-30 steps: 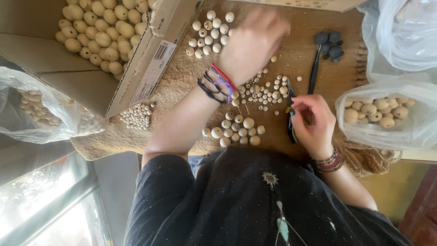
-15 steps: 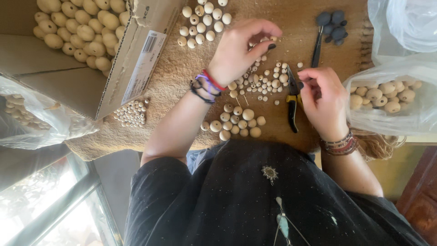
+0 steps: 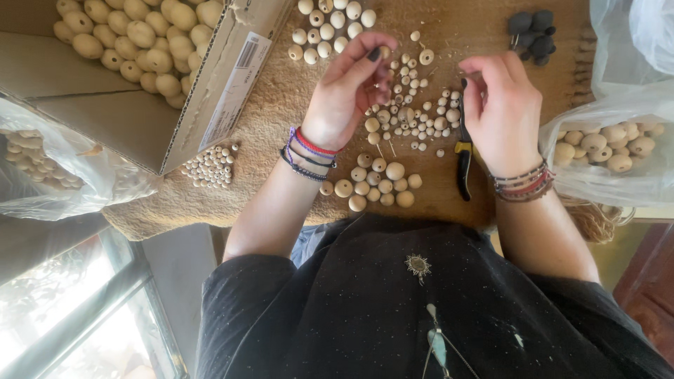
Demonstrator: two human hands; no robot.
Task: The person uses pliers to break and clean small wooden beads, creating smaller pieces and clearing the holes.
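Both hands have drawn together over the scattered small wooden beads (image 3: 414, 112) since half a second earlier; the right hand (image 3: 502, 105), which then gripped the black-handled pliers (image 3: 463, 165), has let them lie on the brown felt mat (image 3: 281, 105) just below its wrist. Left hand (image 3: 351, 88), centre of the frame, is bent down at the wrist, its thumb and forefinger pressed on a small bead (image 3: 385, 52), other fingers loosely curled. Right hand, to its right, arches over the pile with fingertips closed on something fine (too small to identify). Beads of this kind are judged light, hard, smooth and prone to rolling, best taken by a fingertip pinch across the sides, leaving the hole free. Medium beads (image 3: 375, 182) cluster lower centre; large ones fill the cardboard box (image 3: 232, 84) at upper left; dark beads (image 3: 532, 31) sit upper right above a plastic bag (image 3: 618, 119).
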